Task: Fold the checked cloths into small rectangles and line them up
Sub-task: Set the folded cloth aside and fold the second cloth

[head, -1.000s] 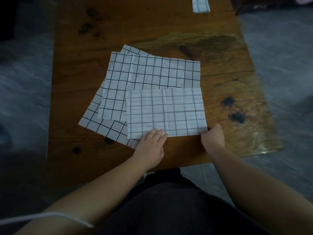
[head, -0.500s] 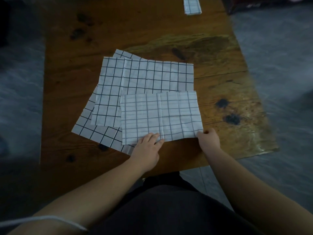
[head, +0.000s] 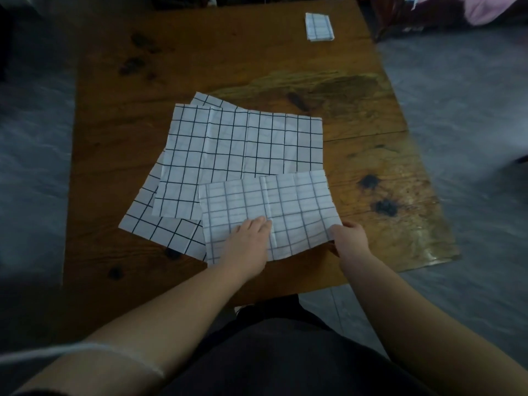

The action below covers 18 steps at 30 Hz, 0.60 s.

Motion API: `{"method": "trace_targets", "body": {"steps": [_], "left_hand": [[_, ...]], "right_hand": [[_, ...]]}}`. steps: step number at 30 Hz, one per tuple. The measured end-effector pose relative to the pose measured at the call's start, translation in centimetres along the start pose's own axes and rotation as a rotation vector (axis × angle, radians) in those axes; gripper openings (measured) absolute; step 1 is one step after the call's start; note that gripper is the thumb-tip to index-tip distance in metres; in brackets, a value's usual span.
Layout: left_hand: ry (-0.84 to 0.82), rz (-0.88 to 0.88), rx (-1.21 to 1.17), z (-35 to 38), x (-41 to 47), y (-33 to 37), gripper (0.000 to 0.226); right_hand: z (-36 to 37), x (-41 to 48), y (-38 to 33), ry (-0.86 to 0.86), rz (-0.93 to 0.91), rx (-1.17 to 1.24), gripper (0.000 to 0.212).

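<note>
A half-folded checked cloth [head: 288,204] lies at the near edge of the wooden table [head: 217,58], its paler back side up. My left hand [head: 248,241] rests flat on its near middle, fingers straight. My right hand [head: 350,238] pinches the cloth's near right corner and lifts it off the table. Under and behind it lie overlapping open checked cloths [head: 243,144], white with black lines. One cloth folded into a small rectangle [head: 318,26] sits at the far right of the table.
The table has dark knots [head: 385,207] to the right of the cloths. Grey floor [head: 463,115] surrounds the table. Pink fabric [head: 485,7] shows at the top right. My dark clothing [head: 274,352] fills the bottom of the view.
My left hand slid forward onto the folded cloth's middle. My right hand has raised the near right corner, which lay flat before.
</note>
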<state>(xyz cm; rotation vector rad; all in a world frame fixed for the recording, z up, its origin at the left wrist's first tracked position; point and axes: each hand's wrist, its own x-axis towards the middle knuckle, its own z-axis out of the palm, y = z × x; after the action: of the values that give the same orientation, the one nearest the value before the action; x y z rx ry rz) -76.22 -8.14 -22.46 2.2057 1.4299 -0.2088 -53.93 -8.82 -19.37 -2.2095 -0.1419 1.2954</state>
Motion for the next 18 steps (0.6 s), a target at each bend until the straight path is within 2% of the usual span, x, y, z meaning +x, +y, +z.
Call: {"method": "trace_targets", "body": {"steps": [5, 12, 18], "left_hand": [[-0.075, -0.009, 0.112, -1.1, 2.1, -0.7, 0.068], [-0.122, -0.005, 0.13, -0.9, 1.9, -0.7, 0.07], [-0.072, -0.02, 0.04, -0.7, 1.3, -0.8, 0.071]], "right_hand": [[-0.7, 0.1, 0.4, -0.047, 0.026, 0.076, 0.015], [-0.9, -1.0, 0.8, -0.169, -0.039, 0.196, 0.025], [-0.3, -4.7, 0.6, -0.319, -0.274, 0.108, 0.042]]}}
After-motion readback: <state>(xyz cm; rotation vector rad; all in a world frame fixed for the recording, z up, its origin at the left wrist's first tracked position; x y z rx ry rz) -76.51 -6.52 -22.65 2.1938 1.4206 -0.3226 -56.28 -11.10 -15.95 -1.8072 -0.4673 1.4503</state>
